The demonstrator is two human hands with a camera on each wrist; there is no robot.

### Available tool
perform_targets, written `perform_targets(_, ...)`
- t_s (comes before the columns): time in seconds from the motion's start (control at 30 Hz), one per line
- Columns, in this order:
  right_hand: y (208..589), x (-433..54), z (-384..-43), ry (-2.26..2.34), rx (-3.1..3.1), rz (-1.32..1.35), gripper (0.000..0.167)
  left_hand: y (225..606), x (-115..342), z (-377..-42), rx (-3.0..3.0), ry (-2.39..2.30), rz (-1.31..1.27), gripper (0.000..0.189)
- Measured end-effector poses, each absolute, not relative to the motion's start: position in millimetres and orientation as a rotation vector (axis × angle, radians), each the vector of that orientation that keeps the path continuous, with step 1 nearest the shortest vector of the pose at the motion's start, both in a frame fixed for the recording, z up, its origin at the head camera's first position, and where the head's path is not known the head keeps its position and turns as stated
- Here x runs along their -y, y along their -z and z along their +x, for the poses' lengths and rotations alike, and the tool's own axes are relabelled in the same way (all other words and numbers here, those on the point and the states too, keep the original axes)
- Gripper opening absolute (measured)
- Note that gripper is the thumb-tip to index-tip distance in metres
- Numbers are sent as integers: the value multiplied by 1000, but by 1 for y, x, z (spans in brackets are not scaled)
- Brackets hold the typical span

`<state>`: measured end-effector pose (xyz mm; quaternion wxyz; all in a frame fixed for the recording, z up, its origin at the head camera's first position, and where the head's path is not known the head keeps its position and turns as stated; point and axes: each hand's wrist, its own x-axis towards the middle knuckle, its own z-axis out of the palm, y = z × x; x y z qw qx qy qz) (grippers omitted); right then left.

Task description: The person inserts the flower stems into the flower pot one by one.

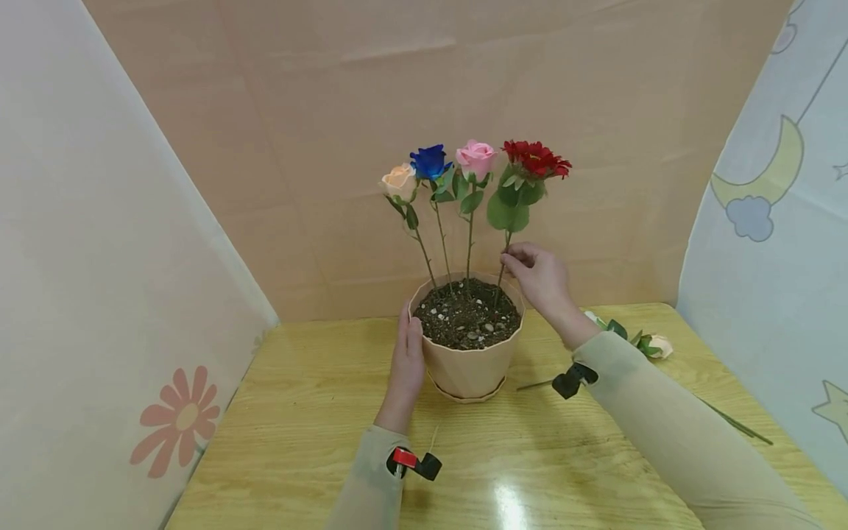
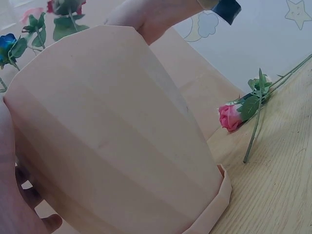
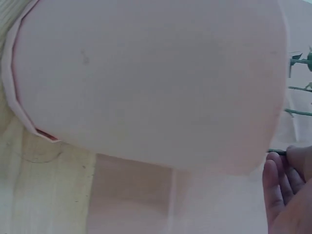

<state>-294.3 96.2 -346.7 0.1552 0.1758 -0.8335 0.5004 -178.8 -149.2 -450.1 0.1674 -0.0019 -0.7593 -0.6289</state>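
A beige faceted flowerpot (image 1: 467,372) filled with dark soil (image 1: 457,316) stands on a saucer (image 1: 470,397). My left hand (image 1: 405,364) lies against its left wall, thumb just below the rim; the other fingers are partly hidden behind the pot. My right hand (image 1: 539,280) pinches the stem of a red daisy-like flower (image 1: 536,160) between thumb and fingers, above the right part of the soil. That stem reaches down to the soil. To its left stand a pink rose (image 1: 475,158), a blue rose (image 1: 430,162) and a peach rose (image 1: 400,182), their stems in the soil.
On the table (image 1: 318,412), more cut flowers lie right of the pot, partly under the right forearm: a pale rose (image 1: 657,346) and a deep pink rose (image 2: 230,117). A beige cloth (image 1: 318,184) hangs behind, with printed cloths at both sides.
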Motion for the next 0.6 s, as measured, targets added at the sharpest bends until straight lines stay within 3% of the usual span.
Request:
perform_targets(0.27,333,-91,-293,-1441,2255,516,25,450,149,-179,2159,1771,14,65)
perform_targets(0.6,343,-85,-295,-1307,2413,592,22,451,151,-179,2159,1796,-10,66)
